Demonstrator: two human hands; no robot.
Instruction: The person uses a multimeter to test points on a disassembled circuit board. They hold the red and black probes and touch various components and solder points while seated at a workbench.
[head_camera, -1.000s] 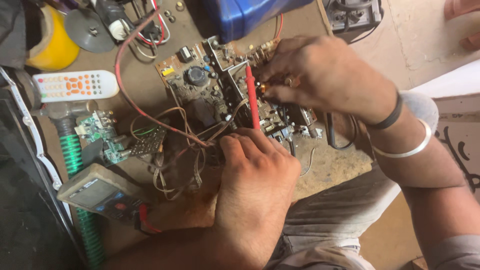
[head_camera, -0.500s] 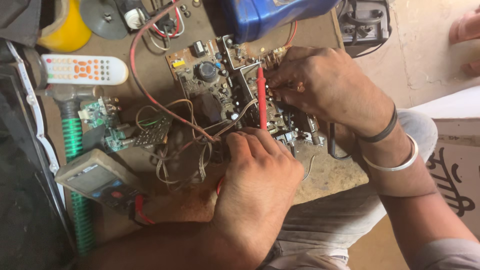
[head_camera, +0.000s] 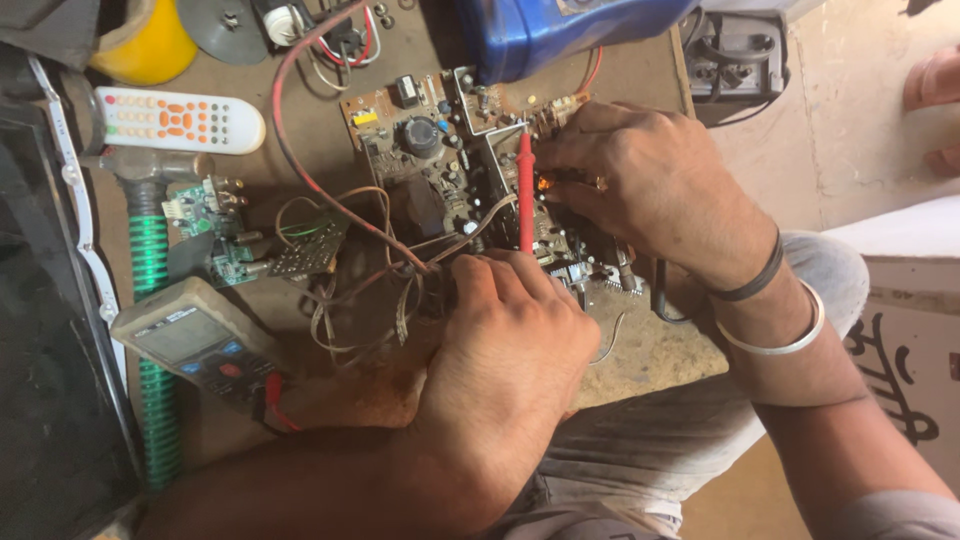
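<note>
A brown circuit board (head_camera: 440, 170) lies at the centre of my worn workbench (head_camera: 650, 350), crowded with a round black capacitor, small yellow and dark parts, and loose tan wires spilling off its lower edge toward 7 o'clock. Compared with a moment ago, the board and hands sit slightly lower and nearer the middle of my view, and the remote (head_camera: 180, 120) at 10 o'clock shows more fully; my hands hold much the same pose. My right hand (head_camera: 650, 190), at 2 o'clock from the board's middle, is curled, its fingers pinching a red probe (head_camera: 525, 195) that stands nearly upright with its tip on the board. My left hand (head_camera: 510, 360), at 6 o'clock, is closed with fingers bent down onto the board's lower edge; what it grips is hidden beneath them. A grey multimeter (head_camera: 190, 335) lies at 8 o'clock, well apart from the board, with a red lead (head_camera: 300, 170) looping up past the remote.
</note>
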